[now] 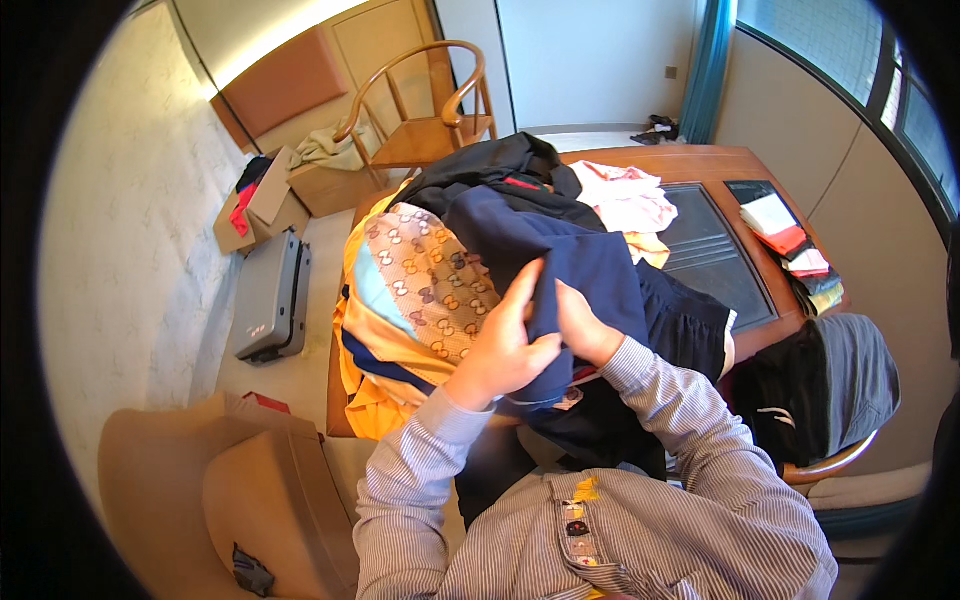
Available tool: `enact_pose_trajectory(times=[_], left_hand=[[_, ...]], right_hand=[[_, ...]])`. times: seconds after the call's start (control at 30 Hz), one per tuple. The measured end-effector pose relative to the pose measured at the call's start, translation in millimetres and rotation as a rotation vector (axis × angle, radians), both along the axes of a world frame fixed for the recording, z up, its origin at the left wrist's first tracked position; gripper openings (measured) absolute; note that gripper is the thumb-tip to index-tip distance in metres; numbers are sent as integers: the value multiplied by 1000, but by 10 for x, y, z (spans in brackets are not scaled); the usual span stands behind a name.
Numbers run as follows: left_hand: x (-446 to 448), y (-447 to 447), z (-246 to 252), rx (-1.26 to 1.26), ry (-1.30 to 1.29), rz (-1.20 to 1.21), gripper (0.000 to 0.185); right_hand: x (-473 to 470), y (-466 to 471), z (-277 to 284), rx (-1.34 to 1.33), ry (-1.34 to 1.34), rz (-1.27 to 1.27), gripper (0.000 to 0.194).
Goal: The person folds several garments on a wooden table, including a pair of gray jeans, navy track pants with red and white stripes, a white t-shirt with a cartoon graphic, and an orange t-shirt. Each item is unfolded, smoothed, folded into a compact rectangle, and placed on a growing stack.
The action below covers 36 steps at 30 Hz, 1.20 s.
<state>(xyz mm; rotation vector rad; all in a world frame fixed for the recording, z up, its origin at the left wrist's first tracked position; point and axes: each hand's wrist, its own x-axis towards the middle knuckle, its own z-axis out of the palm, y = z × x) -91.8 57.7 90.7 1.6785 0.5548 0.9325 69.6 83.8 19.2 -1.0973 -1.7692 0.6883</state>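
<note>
My left hand [510, 341] grips a navy blue garment [592, 262], thumb and fingers closed on its cloth. Close beside it, my right hand [581, 322] is on the same garment, its fingers partly hidden by a fold. The navy cloth lies over a heap of clothes on the wooden table. Left of it in the heap is a tan cloth with a repeated monogram [427, 277], with orange-yellow cloth [367, 409] around and under it. A black garment [487, 169] lies behind, and dark pleated cloth [682, 322] with a white edge lies to the right.
Pink-and-white clothing [626, 199] and a row of folded garments [787, 244] lie on the table [720, 161]. Dark clothes [817, 390] hang over a chair at right. A wooden armchair [420, 142], cardboard boxes [281, 202], and a grey suitcase [266, 307] stand beyond the table's left side.
</note>
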Motion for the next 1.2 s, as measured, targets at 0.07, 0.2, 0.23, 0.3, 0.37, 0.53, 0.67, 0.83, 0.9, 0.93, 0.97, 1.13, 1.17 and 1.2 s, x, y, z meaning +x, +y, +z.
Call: enact_pose_trajectory(times=[0.07,0.2,0.23,0.3,0.37,0.53,0.67,0.83,0.9,0.93,0.97,1.13,1.17,1.2], left_hand=[[348,70,2,40,62,-36,78],[974,45,-144,18,170,10,78],[1108,-17,-221,-56,56,-18,78],[1215,-107,-376,144,134,18,66],[1198,-129,-510,511,325,42,50],[1024,-170,-663,690,324,34,30],[873,-191,-647,778,340,30,30],[839,-260,-794,912,395,37,35],[825,-281,-879,967,425,62,41],[810,-297,-918,972,424,73,42],[793,-308,-947,975,425,83,44],[721,-330,-1021,998,408,91,42],[715,-331,-1035,995,395,100,41],[710,-330,-1054,984,381,105,41]], right_hand=[[220,-30,-64,-250,321,39,21],[673,-235,-365,-663,1437,46,32],[799,-254,-435,-662,1506,137,34],[1069,-270,-527,-590,1358,223,37],[1254,-304,-552,-584,1100,-160,43],[1304,-383,-422,-597,1170,-47,39],[1256,-284,-427,-534,966,-196,29],[1335,40,-735,-444,539,-502,28],[1384,90,-852,-280,371,-587,34],[1395,90,-896,-284,300,-647,37],[1409,89,-914,-208,227,-709,45],[1403,2,-762,-247,337,-588,52],[1401,-6,-700,-303,391,-540,52],[1410,-17,-636,-350,436,-505,51]])
